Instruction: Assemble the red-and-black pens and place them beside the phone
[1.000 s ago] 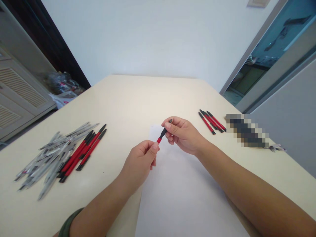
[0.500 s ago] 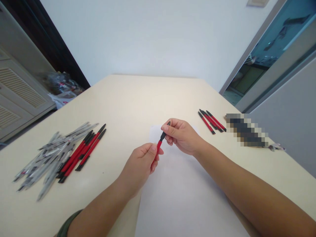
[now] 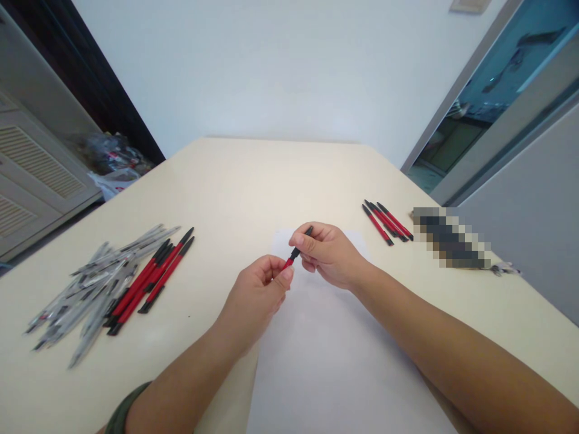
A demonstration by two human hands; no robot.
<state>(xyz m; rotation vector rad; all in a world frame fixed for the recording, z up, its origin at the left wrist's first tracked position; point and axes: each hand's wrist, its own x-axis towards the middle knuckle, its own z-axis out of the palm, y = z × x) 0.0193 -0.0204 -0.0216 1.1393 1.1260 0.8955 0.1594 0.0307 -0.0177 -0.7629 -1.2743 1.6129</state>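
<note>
Above a white sheet of paper [image 3: 307, 361], both hands grip one red and black pen [image 3: 295, 253]. My left hand [image 3: 257, 295] is closed around its red lower barrel, most of which the fingers hide. Thumb and fingers of my right hand [image 3: 328, 253] pinch the black upper part, whose tip sticks out above them. The pen slants up to the right. Several red and black pens [image 3: 151, 280] lie on the left, beside and partly over a pile of clear ink refills or thin pens [image 3: 94, 283].
Several more red and black pens [image 3: 386, 222] lie at the right on the cream table [image 3: 271, 175]. Beyond them, near the table's right edge, is a pixelated object [image 3: 452, 238]. A white wall [image 3: 280, 66] closes off the far end. Plastic bags [image 3: 115, 163] stand beyond the left edge.
The left fingers have shifted higher along the barrel, with the thumb repositioned, so less red shows. My right hand has moved slightly left and down. The pens on the table have stayed put.
</note>
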